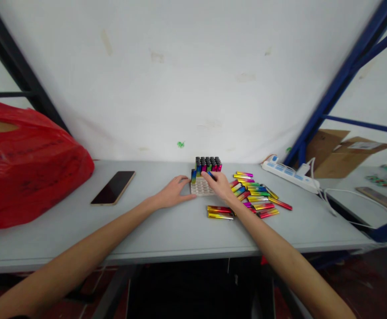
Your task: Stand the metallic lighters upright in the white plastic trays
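Observation:
A pale tray (200, 188) with rows of small round holes lies on the table in front of me. Shiny coloured lighters (209, 165) with black tops stand upright in its far rows, and a blue one (193, 175) stands at its left side. My left hand (175, 192) rests at the tray's left edge, thumb and fingers spread apart. Over the tray's right part, my right hand (220, 184) pinches a dark blue lighter (212, 176), partly hidden by the fingers. Many loose lighters (255, 195) lie in a pile right of that hand, with a few (220, 212) nearer me.
A black-screened phone (114, 188) lies on the grey table (160, 230) to the left. Beyond it bulges a red plastic bag (30, 168). A white power strip (289, 173) with cables is at the right, by a blue metal frame (339, 84) and a cardboard box (339, 155).

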`<state>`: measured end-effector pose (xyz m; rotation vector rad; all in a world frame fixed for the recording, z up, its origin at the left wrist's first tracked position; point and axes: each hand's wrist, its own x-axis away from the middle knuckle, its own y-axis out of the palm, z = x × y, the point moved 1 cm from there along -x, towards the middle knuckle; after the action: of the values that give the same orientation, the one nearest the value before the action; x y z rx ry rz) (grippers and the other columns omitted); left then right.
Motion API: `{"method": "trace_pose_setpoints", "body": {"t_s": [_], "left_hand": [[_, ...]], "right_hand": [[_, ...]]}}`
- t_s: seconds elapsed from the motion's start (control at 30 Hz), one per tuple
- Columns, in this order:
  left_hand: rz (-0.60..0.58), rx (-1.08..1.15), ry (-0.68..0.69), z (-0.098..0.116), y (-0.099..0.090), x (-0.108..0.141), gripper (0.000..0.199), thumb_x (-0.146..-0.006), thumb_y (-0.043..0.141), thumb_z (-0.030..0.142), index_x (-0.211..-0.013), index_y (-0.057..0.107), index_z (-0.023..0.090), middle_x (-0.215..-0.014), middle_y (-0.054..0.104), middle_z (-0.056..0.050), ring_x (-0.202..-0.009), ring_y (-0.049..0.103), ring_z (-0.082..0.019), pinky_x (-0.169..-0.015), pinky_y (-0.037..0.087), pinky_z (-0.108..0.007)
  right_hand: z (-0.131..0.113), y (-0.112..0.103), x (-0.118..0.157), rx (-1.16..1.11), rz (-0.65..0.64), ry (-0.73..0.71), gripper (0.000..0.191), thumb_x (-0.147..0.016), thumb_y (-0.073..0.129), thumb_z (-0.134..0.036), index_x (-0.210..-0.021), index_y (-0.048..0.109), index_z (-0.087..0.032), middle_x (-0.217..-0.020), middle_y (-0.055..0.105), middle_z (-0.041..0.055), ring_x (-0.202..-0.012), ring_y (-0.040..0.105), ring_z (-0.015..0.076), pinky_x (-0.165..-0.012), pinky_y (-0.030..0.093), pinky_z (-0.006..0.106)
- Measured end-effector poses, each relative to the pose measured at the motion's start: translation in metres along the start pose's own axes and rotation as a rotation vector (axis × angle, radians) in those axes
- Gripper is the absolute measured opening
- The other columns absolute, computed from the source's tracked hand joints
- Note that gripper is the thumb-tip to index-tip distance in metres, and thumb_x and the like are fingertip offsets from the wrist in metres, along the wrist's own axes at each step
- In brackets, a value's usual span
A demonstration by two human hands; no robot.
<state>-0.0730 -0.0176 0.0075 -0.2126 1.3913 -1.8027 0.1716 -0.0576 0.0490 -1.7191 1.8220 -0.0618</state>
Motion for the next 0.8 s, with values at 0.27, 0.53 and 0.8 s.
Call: {"method": "trace_pose_setpoints", "body": {"t_s": [0.27,0.53,0.8], "left_hand": [[-0.001,-0.008,0.005,0.003,-0.001,0.000,0.082,-0.103,0.060,0.085,-0.149,0.070,0.018,-0.154,0.068,-0.020,-0.146,0.065,-0.042,-0.130,0.049,-0.055],[0.010,-0.003,0.012,0.000,0.000,0.000,0.081,-0.102,0.062,0.087,-0.149,0.070,0.021,-0.154,0.068,-0.020,-0.145,0.065,-0.043,-0.129,0.050,-0.057],[0.004,0.005,0.014,-0.002,0.002,-0.001,0.085,-0.103,0.059,0.089,-0.149,0.070,0.019,-0.153,0.067,-0.022,-0.145,0.065,-0.042,-0.130,0.050,-0.057]], "right_hand": [[0.001,0.006,-0.001,0.116,0.038,-0.004,0.044,-0.102,0.057,-0.049,-0.067,0.047,-0.026,-0.062,0.050,-0.0033,-0.068,0.048,0.0164,-0.065,0.030,0.031],[0.006,0.010,0.001,0.090,-0.105,-0.190,0.041,-0.120,0.045,-0.055,-0.092,0.053,-0.027,-0.087,0.064,0.0012,-0.083,0.062,0.0208,-0.078,0.049,0.032],[0.011,0.010,-0.005,0.365,-0.182,-0.243,0.038,-0.119,0.063,-0.043,-0.087,0.059,-0.024,-0.077,0.066,0.0004,-0.077,0.065,0.0205,-0.075,0.043,0.029]]}}
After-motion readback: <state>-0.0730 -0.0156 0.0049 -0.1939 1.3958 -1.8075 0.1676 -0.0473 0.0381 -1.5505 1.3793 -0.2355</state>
